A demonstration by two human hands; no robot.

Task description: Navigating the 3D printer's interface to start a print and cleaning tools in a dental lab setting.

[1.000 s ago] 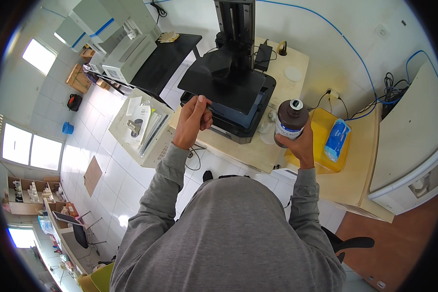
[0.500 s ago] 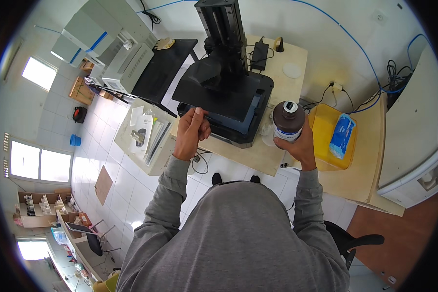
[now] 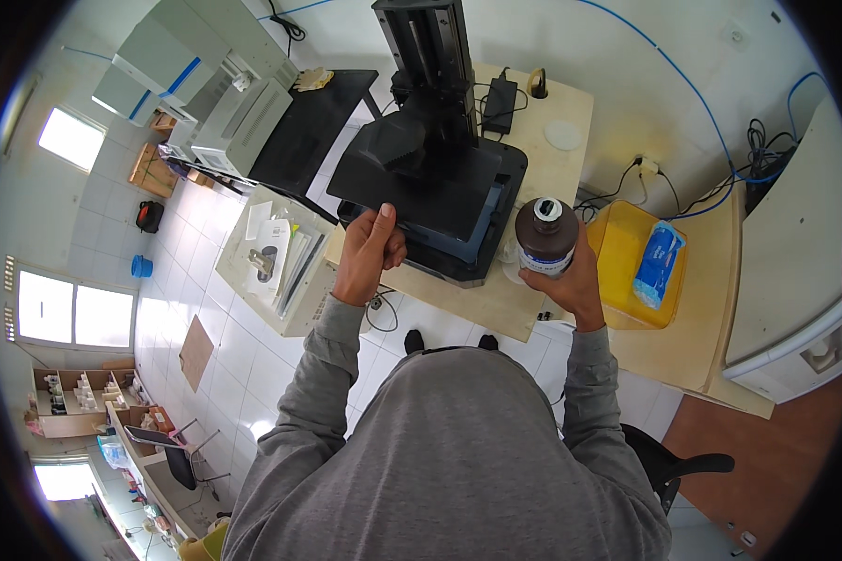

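Observation:
A black machine (image 3: 421, 42) with a tall column stands on the pale table, a flat black plate (image 3: 449, 192) over its blue-grey tray (image 3: 477, 234). My left hand (image 3: 370, 252) is closed at the plate's near edge, thumb on top, apparently gripping it; some fingertips are hidden. In my right hand (image 3: 575, 280) is an upright dark brown bottle (image 3: 545, 229) with a white-rimmed neck and a label, just right of the machine. Small pale items (image 3: 510, 252) lie behind the bottle, partly hidden.
At right, a yellow tub (image 3: 617, 280) holds a blue packet (image 3: 657, 262). A black power adapter (image 3: 499, 103) and cables lie behind the machine. A pale cabinet (image 3: 285, 318) carrying papers stands at left, near a black table (image 3: 299, 131) with grey equipment. A black chair (image 3: 692, 463) is behind me at right.
The view has shifted slightly. My left hand and the plate's near edge sit lower in the picture than a second ago; the bottle has moved slightly left, still held upright.

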